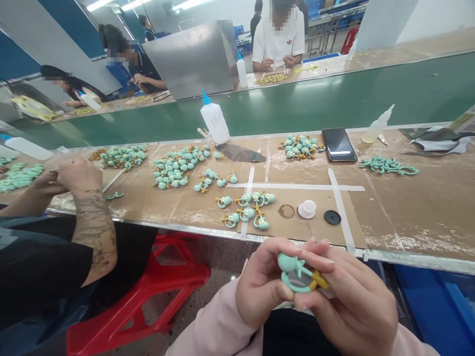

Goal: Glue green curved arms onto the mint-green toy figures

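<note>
Snugly cupped between both hands, a teal rubbery squid-shaped figure (300, 273) sat at six o'clock, just beyond the person's lap, with its mustard-yellow piece (319, 281) toward the right. The left hand (261, 282) curled around the figure from one side and the right hand (352, 296) closed over it from the other, so both hands were gripping it. With limbs this thin and curled, gentle, even fingertip pressure seemed the better hold, since a hard squeeze could kink them.

Directly ahead at twelve o'clock, a small group of similar figures (245, 210) lay on the brown-papered bench (419, 217), near strips of white tape (297, 187). Just to their right were a metal ring (286, 211), a white cap (307, 209) and a black disc (332, 217). More figures lay heaped toward eleven o'clock (178, 168), beside a glue bottle with a blue nozzle (214, 120). A smartphone (338, 145) lay at one o'clock, and a tangle of teal parts (388, 165) lay at two o'clock. At nine o'clock, a co-worker's tattooed forearm (94, 232) led to hands (76, 178) working at the bench, above a red plastic stool (148, 296).
</note>
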Available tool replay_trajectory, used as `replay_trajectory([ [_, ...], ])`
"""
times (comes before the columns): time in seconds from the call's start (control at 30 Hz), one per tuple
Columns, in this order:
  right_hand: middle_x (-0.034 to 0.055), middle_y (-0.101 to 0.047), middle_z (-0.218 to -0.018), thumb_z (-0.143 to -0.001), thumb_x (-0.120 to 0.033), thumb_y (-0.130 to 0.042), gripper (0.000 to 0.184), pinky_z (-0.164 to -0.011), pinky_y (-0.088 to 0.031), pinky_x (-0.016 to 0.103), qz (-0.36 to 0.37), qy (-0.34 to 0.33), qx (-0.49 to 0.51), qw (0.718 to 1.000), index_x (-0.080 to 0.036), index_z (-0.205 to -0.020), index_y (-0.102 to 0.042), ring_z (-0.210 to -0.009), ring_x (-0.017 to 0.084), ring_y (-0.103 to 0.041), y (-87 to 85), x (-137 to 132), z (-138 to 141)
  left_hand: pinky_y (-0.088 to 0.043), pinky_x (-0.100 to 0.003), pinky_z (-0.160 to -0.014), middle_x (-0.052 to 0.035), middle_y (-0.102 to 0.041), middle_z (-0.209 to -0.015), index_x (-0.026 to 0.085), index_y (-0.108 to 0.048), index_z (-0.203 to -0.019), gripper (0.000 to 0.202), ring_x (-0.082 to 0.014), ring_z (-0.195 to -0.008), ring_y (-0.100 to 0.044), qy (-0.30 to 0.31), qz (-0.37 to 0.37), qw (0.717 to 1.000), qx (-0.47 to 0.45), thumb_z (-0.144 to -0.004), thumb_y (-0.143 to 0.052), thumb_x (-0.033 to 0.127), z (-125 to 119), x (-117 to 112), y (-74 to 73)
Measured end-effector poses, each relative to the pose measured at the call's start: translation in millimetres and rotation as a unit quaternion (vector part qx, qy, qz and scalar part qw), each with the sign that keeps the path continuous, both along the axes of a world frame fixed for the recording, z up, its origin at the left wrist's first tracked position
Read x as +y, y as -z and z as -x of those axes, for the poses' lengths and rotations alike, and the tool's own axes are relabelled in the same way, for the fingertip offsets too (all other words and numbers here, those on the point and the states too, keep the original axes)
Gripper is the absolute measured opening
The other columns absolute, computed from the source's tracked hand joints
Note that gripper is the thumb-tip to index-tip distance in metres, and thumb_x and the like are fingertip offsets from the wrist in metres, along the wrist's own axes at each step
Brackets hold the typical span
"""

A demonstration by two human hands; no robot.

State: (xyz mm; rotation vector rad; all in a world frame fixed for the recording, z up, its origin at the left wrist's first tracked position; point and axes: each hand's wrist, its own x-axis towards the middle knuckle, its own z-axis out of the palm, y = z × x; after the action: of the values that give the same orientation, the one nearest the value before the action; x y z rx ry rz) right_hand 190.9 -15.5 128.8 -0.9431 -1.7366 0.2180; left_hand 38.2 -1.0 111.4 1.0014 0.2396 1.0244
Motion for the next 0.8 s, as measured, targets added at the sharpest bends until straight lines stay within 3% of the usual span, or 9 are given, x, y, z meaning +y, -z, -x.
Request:
replay_trajectory([
  [0.17, 0.0065, -0.070, -0.075, -0.096, -0.040, -0.054, 0.028, -0.066, -0.050, 0.025, 0.003, 0.007, -0.009, 1.000, -0.016, -0.083, -0.060, -0.078, 0.017, -0.067, 2.3, 5, 1, -0.026, -0.053, -0.113, -0.0036, -0.068, -0.125, 0.035, -0.053, -0.121, 0.031, -0.0258, -0.136, -0.043, -0.003, -0.004, 1.000, -0.003, -0.091, -0.058, 0.028, -3, 2, 2.8],
  [0.23, 0.0047, -0.067, -0.072, -0.094, -0.050, -0.055, 0.035, -0.062, -0.049, 0.026, 0.026, 0.015, -0.013, 0.999, -0.016, -0.091, -0.062, -0.069, 0.016, -0.064, 6.4, 9, 2, -0.032, -0.053, -0.111, -0.0042, -0.067, -0.125, 0.034, -0.052, -0.123, 0.032, -0.0263, -0.134, -0.045, -0.017, 0.005, 1.000, -0.010, -0.092, -0.056, 0.030, -5, 4, 6.7],
  [0.37, 0.0006, -0.059, -0.064, -0.083, -0.067, -0.055, 0.053, -0.052, -0.044, 0.026, 0.065, 0.016, -0.005, 0.998, -0.015, -0.094, -0.063, -0.054, 0.013, -0.056, 20.9, 14, -7, -0.040, -0.053, -0.104, -0.0079, -0.069, -0.114, 0.029, -0.049, -0.126, 0.037, -0.0301, -0.122, -0.056, -0.119, 0.029, 0.991, 0.045, -0.091, -0.055, 0.039, 12, 16, 16.0],
  [0.47, 0.0004, -0.059, -0.064, -0.090, -0.052, -0.058, 0.035, -0.053, -0.044, 0.025, 0.076, 0.058, -0.012, 0.995, -0.017, -0.090, -0.062, -0.055, 0.014, -0.057, 34.4, 11, -23, -0.046, -0.048, -0.097, -0.0119, -0.068, -0.113, 0.024, -0.044, -0.130, 0.042, -0.0278, -0.109, -0.063, -0.218, -0.031, 0.959, 0.176, -0.091, -0.055, 0.034, 50, 44, 12.6],
  [0.57, 0.0022, -0.064, -0.071, -0.092, -0.034, -0.059, 0.014, -0.058, -0.045, 0.027, 0.089, 0.117, -0.028, 0.989, -0.020, -0.088, -0.062, -0.063, 0.017, -0.061, 46.9, 4, -39, -0.053, -0.041, -0.084, -0.0120, -0.067, -0.112, 0.022, -0.045, -0.119, 0.032, -0.0257, -0.101, -0.066, -0.291, -0.141, 0.880, 0.348, -0.090, -0.055, 0.030, 91, 90, -2.9],
  [0.6, 0.0023, -0.064, -0.073, -0.092, -0.030, -0.059, 0.012, -0.060, -0.046, 0.028, 0.098, 0.136, -0.031, 0.985, -0.021, -0.085, -0.062, -0.065, 0.017, -0.062, 50.1, 3, -43, -0.054, -0.038, -0.080, -0.0118, -0.067, -0.111, 0.022, -0.044, -0.119, 0.034, -0.0250, -0.100, -0.066, -0.301, -0.185, 0.827, 0.438, -0.089, -0.055, 0.032, 100, 107, -8.6],
  [0.67, 0.0022, -0.065, -0.075, -0.092, -0.029, -0.058, 0.014, -0.063, -0.046, 0.028, 0.121, 0.167, -0.034, 0.978, -0.022, -0.081, -0.062, -0.067, 0.018, -0.062, 54.4, 0, -47, -0.054, -0.035, -0.077, -0.0113, -0.067, -0.110, 0.019, -0.045, -0.122, 0.036, -0.0225, -0.093, -0.067, -0.245, -0.284, 0.668, 0.643, -0.090, -0.049, 0.035, 107, 138, -16.7],
  [0.73, 0.0020, -0.065, -0.075, -0.092, -0.029, -0.057, 0.016, -0.064, -0.046, 0.028, 0.139, 0.186, -0.034, 0.972, -0.022, -0.078, -0.062, -0.066, 0.017, -0.062, 55.9, -1, -47, -0.052, -0.036, -0.079, -0.0087, -0.069, -0.105, 0.019, -0.055, -0.116, 0.036, -0.0233, -0.086, -0.067, -0.186, -0.320, 0.599, 0.710, -0.084, -0.058, 0.035, 101, 161, -17.6],
  [0.8, 0.0020, -0.065, -0.074, -0.092, -0.029, -0.055, 0.018, -0.063, -0.045, 0.028, 0.152, 0.201, -0.034, 0.967, -0.022, -0.077, -0.062, -0.066, 0.017, -0.061, 55.8, -1, -46, -0.049, -0.038, -0.082, -0.0074, -0.071, -0.101, 0.021, -0.063, -0.108, 0.032, -0.0259, -0.089, -0.067, -0.144, -0.342, 0.570, 0.733, -0.078, -0.063, 0.033, 88, 174, -12.1],
])
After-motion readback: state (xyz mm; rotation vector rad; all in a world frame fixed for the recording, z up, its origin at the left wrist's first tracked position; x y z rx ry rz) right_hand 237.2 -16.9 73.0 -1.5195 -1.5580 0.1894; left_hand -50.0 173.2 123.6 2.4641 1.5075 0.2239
